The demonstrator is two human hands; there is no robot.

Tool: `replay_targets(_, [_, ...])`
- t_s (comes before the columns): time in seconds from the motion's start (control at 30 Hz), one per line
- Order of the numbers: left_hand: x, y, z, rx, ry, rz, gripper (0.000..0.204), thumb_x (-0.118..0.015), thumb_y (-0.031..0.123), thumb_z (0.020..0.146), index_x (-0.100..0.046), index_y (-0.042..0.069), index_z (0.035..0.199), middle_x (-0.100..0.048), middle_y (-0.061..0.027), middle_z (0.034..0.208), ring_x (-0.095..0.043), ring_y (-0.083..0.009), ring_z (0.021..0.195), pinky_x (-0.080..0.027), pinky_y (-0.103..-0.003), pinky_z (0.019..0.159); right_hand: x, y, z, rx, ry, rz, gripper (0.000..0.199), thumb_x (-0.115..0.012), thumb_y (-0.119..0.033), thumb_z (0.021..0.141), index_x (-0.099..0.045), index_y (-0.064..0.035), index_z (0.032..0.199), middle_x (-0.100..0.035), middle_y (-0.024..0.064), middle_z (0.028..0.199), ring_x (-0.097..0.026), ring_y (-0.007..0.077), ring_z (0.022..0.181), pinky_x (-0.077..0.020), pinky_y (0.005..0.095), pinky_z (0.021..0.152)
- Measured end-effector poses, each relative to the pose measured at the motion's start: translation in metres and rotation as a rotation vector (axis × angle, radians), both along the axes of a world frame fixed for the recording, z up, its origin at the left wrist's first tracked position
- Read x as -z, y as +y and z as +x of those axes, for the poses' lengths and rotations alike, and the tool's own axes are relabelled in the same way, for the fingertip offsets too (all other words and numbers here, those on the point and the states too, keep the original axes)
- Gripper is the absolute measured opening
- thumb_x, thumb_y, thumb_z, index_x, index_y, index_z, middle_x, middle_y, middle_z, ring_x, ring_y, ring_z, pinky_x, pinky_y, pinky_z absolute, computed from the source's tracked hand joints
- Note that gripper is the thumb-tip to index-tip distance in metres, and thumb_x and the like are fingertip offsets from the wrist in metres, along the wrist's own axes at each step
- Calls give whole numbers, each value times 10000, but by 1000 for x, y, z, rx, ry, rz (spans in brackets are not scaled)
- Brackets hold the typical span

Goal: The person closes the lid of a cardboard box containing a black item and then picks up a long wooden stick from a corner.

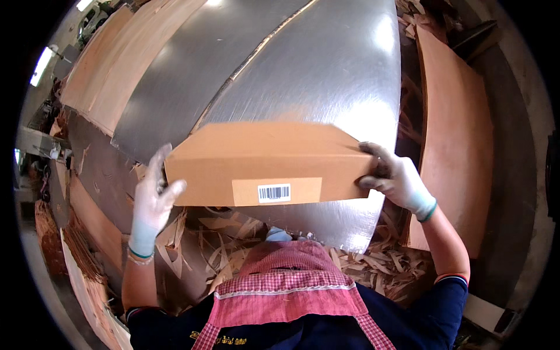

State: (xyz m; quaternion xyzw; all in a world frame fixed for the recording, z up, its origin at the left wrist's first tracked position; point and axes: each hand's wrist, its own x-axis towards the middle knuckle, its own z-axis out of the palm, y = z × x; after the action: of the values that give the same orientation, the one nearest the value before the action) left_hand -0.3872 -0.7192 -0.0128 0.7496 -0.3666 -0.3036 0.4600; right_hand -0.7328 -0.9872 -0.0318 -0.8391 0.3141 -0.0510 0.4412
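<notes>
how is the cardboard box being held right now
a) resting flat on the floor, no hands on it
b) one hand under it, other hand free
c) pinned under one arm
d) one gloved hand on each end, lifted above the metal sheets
d: the left hand grips the left end of the cardboard box and the right hand the right end, with the metal sheets behind it.

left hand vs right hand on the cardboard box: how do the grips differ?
The left hand is at the near left corner of the cardboard box, fingers spread upward, thumb across the front face. The right hand clamps the right end, fingers curled around the edge. The left hand's wrist sits lower than the box; the right hand's wrist comes in from the lower right. Both wear white work gloves with green cuffs and hold the box over the metal sheets.
</notes>
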Motion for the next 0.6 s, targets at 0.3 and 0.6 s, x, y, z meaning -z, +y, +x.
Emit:
replay_targets(0.3, [28, -42, 26, -19, -455, -26, 521, -536, 351, 949, -494, -51, 1277, -562, -247, 1254, -545, -328, 1179, -406, -368, 989, 12, -33, 39, 205, -256, -51, 445, -579, -238, 925, -495, -11, 1299, -611, 166, 1117, -593, 211, 975, -482, 308, 839])
replay_targets(0.6, [76, -37, 33, -102, -482, -241, 389, -449, 265, 990, -525, -20, 1244, -561, -199, 1262, -519, -315, 1195, -380, -361, 1025, 43, -24, 37, 279, -489, 91, 459, -496, -228, 967, -445, -5, 1365, -502, 165, 1342, -467, 232, 1237, -345, 310, 1057])
